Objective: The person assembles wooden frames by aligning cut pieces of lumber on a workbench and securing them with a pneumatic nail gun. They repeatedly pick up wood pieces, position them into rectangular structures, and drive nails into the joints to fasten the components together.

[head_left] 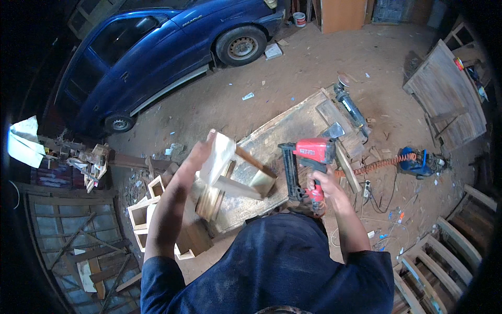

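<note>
My right hand [327, 187] is wrapped round the handle of a red and black nail gun [314, 150], held upright over the near right part of a low wooden worktable [285, 128]. An orange coiled air hose [374, 166] runs from near its grip off to the right. My left hand [202, 152] grips the upper left edge of a small wooden box [239, 187] made of pale and brown boards. The box is tilted above the tabletop, one side open toward me. My left fingers are partly hidden behind its pale board.
Several open wooden boxes [141, 214] are stacked left of the table. An angle grinder [350, 107] lies at its far right corner. A blue compressor-like machine [415, 163] stands on the dirt floor at right. Slatted wood [439, 261] fills the lower right; a blue car [167, 57] is parked beyond.
</note>
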A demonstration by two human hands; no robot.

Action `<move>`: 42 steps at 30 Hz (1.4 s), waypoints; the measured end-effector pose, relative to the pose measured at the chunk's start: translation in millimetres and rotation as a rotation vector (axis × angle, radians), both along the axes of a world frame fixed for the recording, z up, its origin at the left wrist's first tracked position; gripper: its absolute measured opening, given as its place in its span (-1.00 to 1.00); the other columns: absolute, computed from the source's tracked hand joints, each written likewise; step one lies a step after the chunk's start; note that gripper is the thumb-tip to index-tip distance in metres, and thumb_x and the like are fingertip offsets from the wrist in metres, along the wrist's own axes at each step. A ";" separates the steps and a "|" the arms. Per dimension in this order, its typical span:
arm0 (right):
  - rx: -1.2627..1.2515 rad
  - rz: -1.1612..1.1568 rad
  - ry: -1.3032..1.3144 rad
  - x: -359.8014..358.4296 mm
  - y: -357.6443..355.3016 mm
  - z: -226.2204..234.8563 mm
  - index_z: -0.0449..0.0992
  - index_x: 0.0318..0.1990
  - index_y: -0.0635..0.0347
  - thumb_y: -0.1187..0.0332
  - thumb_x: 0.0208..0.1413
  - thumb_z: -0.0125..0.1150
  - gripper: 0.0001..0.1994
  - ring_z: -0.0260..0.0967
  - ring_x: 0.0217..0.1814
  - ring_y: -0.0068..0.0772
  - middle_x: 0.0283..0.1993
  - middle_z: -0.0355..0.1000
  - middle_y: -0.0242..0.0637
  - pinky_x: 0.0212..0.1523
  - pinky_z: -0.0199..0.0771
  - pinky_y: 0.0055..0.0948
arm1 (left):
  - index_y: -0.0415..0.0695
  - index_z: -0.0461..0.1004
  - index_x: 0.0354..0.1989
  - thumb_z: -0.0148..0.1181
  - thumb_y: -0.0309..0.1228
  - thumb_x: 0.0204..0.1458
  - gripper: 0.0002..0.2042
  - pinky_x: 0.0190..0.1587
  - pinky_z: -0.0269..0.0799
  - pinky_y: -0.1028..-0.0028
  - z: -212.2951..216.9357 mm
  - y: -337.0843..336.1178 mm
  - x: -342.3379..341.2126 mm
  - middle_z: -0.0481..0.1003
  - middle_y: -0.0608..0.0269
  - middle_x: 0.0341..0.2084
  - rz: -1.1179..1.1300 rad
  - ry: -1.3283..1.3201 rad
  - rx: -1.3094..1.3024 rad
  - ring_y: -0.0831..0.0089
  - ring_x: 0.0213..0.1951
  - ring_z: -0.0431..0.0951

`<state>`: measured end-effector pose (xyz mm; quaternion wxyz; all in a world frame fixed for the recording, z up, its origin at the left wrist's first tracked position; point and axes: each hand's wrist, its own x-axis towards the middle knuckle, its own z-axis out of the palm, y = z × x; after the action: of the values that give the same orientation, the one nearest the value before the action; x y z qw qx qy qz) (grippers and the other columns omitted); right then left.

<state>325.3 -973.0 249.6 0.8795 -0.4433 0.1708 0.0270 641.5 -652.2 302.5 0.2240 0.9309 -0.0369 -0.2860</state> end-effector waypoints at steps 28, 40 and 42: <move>-0.891 -0.189 -0.284 -13.3 113.2 32.3 0.44 0.19 0.26 0.37 0.10 0.38 -0.51 0.43 0.22 -0.09 0.16 0.48 -0.08 0.25 0.37 -0.20 | -0.30 0.20 0.36 -0.26 -0.18 0.48 -0.52 0.31 0.38 0.10 -5.9 -70.2 -66.5 0.39 -0.02 0.26 0.582 0.489 -1.264 0.13 0.25 0.45; -1.026 -0.263 -0.322 7.9 131.0 23.6 0.52 0.05 0.24 0.34 -0.05 0.46 -0.53 0.56 -0.01 0.01 -0.06 0.59 -0.07 0.01 0.54 -0.17 | -0.33 0.20 0.34 -0.28 -0.22 0.49 -0.55 0.30 0.42 0.11 -8.8 -78.2 -57.7 0.39 -0.04 0.24 0.693 0.433 -1.290 0.11 0.23 0.47; -1.035 -0.258 -0.334 10.5 132.3 19.8 0.52 0.04 0.24 0.34 -0.05 0.46 -0.54 0.56 -0.01 0.01 -0.07 0.59 -0.07 0.02 0.54 -0.18 | -0.33 0.20 0.33 -0.28 -0.22 0.49 -0.55 0.29 0.44 0.10 -13.3 -76.2 -56.0 0.40 -0.04 0.23 0.698 0.428 -1.300 0.11 0.22 0.48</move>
<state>335.8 -840.7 269.4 0.5584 -0.7911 0.0731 -0.2389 585.5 -728.3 289.2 0.8060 0.4940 0.1427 -0.2933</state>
